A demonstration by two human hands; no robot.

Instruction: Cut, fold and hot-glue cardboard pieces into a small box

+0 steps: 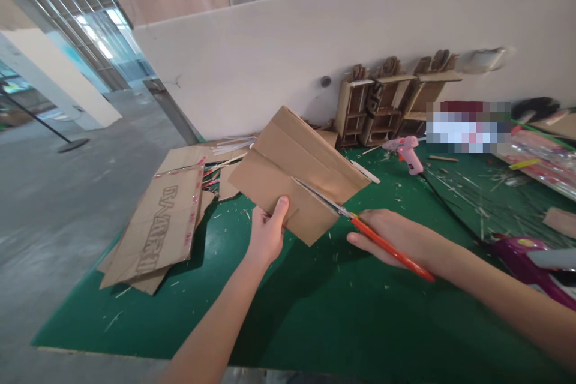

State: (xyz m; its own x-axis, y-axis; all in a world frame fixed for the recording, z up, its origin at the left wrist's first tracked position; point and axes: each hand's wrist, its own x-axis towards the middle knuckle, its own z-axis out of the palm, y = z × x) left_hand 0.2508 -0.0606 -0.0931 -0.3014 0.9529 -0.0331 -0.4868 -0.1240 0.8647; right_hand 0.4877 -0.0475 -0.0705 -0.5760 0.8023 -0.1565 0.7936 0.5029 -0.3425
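Observation:
My left hand (269, 229) grips the lower edge of a brown cardboard piece (288, 156), thumb on top and fingers underneath, out of sight. The cardboard is tilted above the table and has fold lines across it. In my right hand (391, 231) is a pair of scissors (373, 237) with orange-red handles. Their blades lie along a slit that runs into the cardboard from its right edge, with the tip pointing up and left. Part of the lower blade is hidden by the cardboard.
Flattened cardboard sheets (166, 222) lie at the left of the green table (315, 318). A pink glue gun (407, 153) stands at the right, its black cord trailing forward. Small cardboard structures (378, 108) lean on the white wall (252, 66). A purple device (531, 267) sits near my right forearm.

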